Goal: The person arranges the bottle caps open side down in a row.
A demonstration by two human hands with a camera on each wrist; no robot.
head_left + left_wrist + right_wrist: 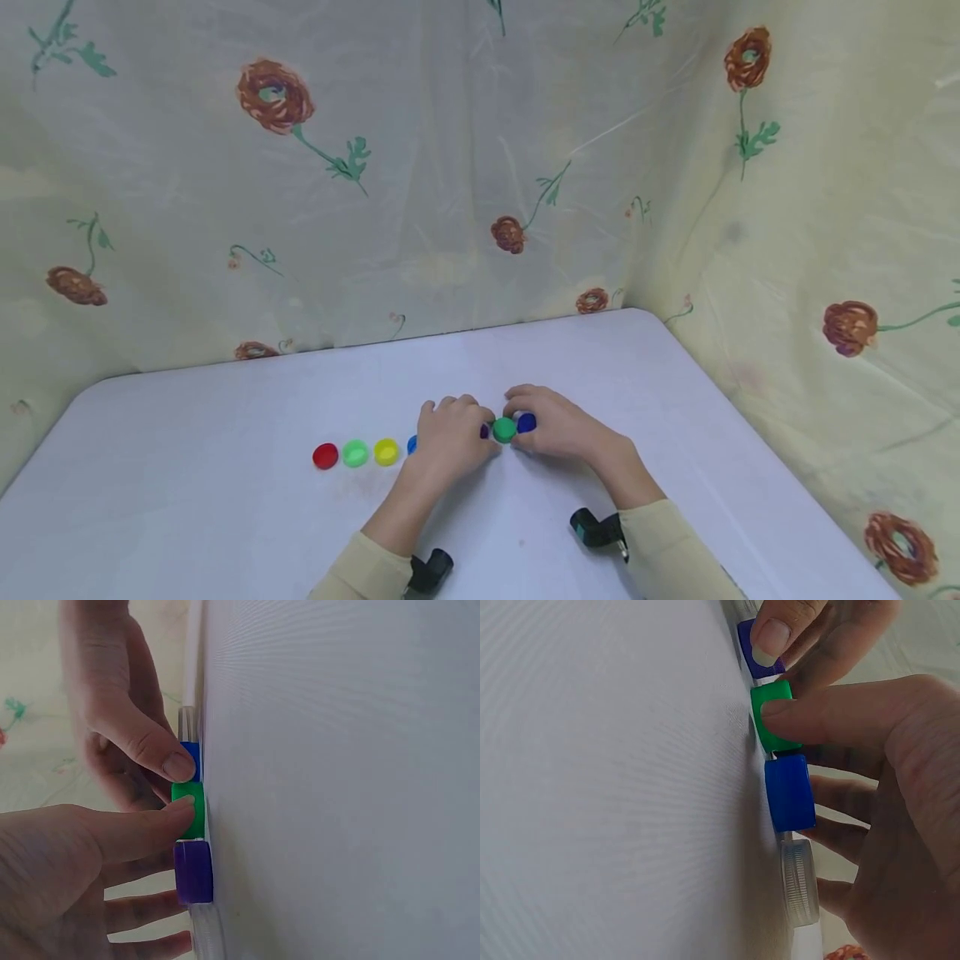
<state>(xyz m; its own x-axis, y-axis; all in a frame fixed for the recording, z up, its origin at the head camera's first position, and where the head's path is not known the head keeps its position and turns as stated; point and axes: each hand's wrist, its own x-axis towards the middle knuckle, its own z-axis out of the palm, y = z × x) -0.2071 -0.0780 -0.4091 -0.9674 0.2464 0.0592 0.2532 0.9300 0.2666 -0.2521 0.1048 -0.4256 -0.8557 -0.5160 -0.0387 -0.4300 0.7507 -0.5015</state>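
Several bottle caps lie in a row on the white table [247, 492]. My left hand [453, 433] and right hand [558, 425] meet at a green bottle cap [504, 430], thumbs on the near side and index fingers behind. In the left wrist view the left thumb [146, 832] overlaps the green cap. The right thumb [840, 716] overlaps it in the right wrist view. A purple cap [193, 871] stands left of the green one, partly behind the left fingers. On the other side is a dark blue cap [790, 793] by the right fingers, then a clear ribbed cap [801, 883].
Farther left in the row are a red cap [325, 456], a light green cap [356, 453], a yellow cap [386, 452] and a blue cap [412, 444] half hidden by the left hand. A flower-patterned curtain [420, 183] hangs behind the table and along its right side.
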